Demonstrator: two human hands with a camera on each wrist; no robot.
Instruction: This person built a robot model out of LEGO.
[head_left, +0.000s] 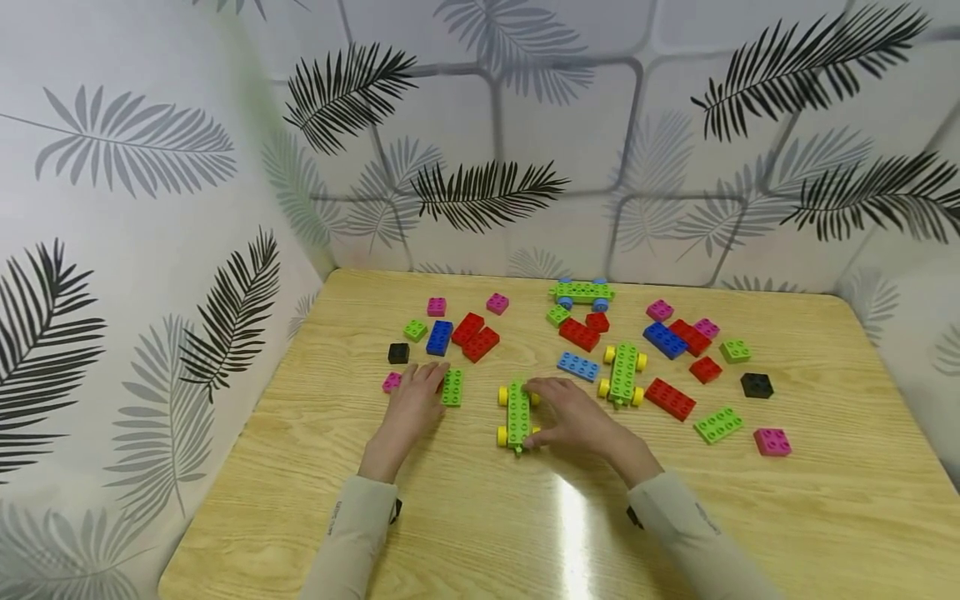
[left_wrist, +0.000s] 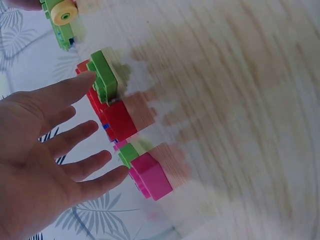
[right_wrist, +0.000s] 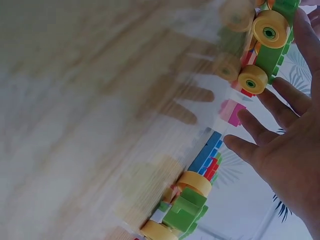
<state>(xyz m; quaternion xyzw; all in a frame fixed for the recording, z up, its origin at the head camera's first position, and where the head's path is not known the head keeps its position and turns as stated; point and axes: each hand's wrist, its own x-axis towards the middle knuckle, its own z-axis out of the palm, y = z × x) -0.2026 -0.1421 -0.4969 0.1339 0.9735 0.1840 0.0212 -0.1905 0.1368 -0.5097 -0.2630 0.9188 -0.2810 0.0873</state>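
Note:
My left hand [head_left: 415, 401] is by a green eight-stud brick [head_left: 452, 388], fingers spread; in the left wrist view the thumb tip overlaps that brick [left_wrist: 104, 77]. A pink brick [left_wrist: 151, 176] lies by the little finger. My right hand [head_left: 574, 414] is at the right side of a green car base with yellow wheels [head_left: 518, 417]. Its thumb is at the base's near end, its index finger at the far end, partly covering the right wheels. In the right wrist view the other fingers extend past the car base [right_wrist: 272, 59], rather straight.
A second yellow-wheeled base [head_left: 623, 375] stands to the right, beside a light blue brick [head_left: 577, 366]. A blue-wheeled base [head_left: 583, 292] stands at the back. Red bricks [head_left: 476, 336], a dark blue brick [head_left: 439, 337] and a black brick [head_left: 398, 353] lie behind the left hand. More loose bricks lie right.

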